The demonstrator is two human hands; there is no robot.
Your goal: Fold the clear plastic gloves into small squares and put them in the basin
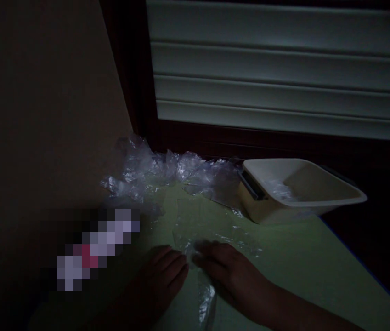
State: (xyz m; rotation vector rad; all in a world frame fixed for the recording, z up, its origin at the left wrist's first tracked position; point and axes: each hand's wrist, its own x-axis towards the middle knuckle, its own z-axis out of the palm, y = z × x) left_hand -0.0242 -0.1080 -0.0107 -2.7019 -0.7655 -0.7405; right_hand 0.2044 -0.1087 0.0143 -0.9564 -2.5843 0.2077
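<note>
A clear plastic bag (207,299) lies over the green tabletop, bunched where my two hands meet. My left hand (162,276) rests at its left side, fingers bent and held together, with the tips at the gathered plastic. From the right, my right hand (231,271) pinches the same bunched part; its fingertips look slightly blurred. Below the hands a shiny strip of the plastic hangs toward me. Flat clear plastic (198,218) spreads just beyond the fingers. Dim light hides the thumbs and exact grip.
Crumpled clear plastic bags (181,165) pile along the back edge. A cream plastic bin (257,211) with dark handles stands at back right, holding some clear plastic. A pixelated item (98,250) lies left by the wall. The green table (305,266) ends at a blue right edge.
</note>
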